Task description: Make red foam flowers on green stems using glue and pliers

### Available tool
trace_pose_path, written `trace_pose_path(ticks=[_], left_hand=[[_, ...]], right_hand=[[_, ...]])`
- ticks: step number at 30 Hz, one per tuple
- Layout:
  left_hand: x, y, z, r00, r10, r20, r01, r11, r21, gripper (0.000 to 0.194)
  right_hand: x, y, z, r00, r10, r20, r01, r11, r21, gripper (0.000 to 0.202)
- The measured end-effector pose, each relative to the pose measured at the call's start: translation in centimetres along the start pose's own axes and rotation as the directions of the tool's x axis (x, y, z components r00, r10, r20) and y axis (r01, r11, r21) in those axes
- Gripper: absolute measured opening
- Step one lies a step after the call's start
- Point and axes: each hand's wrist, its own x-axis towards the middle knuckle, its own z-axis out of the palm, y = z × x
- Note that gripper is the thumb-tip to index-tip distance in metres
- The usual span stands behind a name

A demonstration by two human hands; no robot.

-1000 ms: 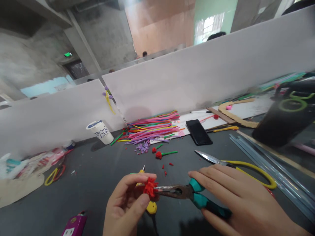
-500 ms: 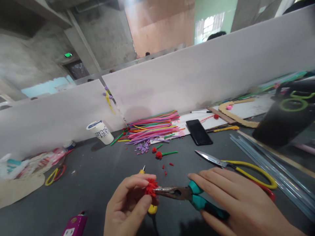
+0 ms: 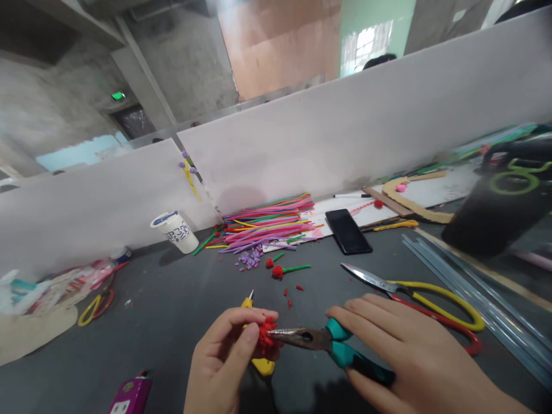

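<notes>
Between the thumb and fingers of my left hand is a fuzzy red ball. My right hand grips the teal handles of long-nose pliers, whose jaw tips touch the ball's right side. Beneath the left hand lies a yellow-handled tool with a metal tip, partly hidden. Beyond the hands, a red ball on a green stem lies beside a smaller one. Several red scraps are scattered near them.
Large scissors lie beyond my right hand, with a phone behind. Coloured pipe cleaners and a white cup stand near the partition. A dark bottle is at right, a purple device at lower left.
My left thumb has moved up against the fuzzy red ball, and the left hand has turned slightly. The pliers and my right hand have shifted slightly left.
</notes>
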Motion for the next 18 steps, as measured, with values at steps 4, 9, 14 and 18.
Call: trace_pose_path(ticks=[4,9,14,18], left_hand=[[0.03,0.04,0.02,1.0,0.016,-0.002,-0.016,1.0,-0.001,0.019],[-0.04,0.17,0.15,1.0,0.028,-0.012,-0.028,1.0,-0.005,0.017],[-0.15,0.15,0.36,0.998,0.046,-0.034,-0.047,0.999,-0.024,0.015],[-0.09,-0.04,0.26,1.0,0.013,-0.02,-0.014,0.999,-0.051,0.016]], right_hand=[[-0.02,0.13,-0.13,0.997,-0.062,-0.04,0.059,0.995,-0.076,0.027],[-0.04,0.18,0.01,0.995,-0.089,-0.045,0.083,0.99,-0.112,0.025],[-0.34,-0.07,0.32,0.996,-0.073,-0.047,0.068,0.993,-0.091,0.027],[-0.04,-0.32,0.36,0.998,0.056,0.04,-0.058,0.997,0.048,0.027]])
